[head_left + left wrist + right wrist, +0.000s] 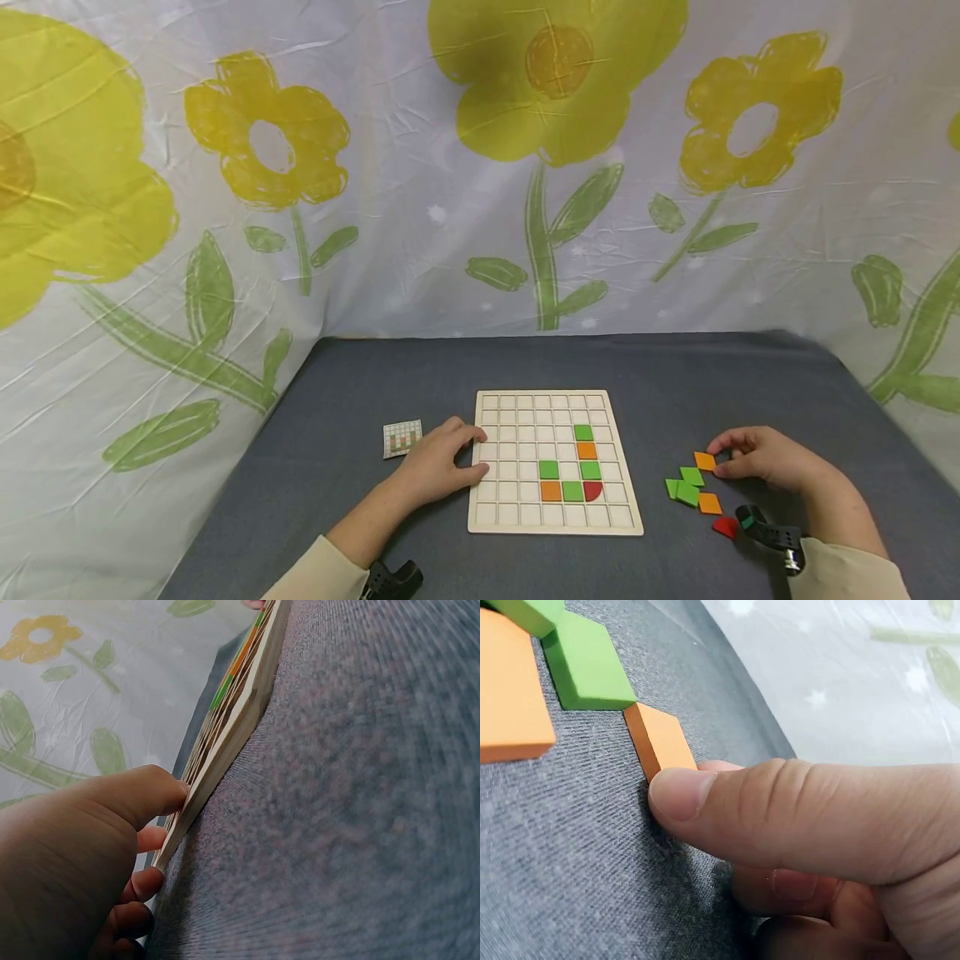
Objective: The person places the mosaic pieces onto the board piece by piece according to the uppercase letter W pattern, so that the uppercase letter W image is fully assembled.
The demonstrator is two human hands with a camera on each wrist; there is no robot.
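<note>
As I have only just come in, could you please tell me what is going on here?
A person is handling small coloured tiles at a table. The right hand pinches an orange tile next to a loose group of green tiles, another orange tile and a red piece. The left hand touches the left edge of a gridded board, which holds four green tiles, two orange ones and one red piece. A small card lies left of the board.
</note>
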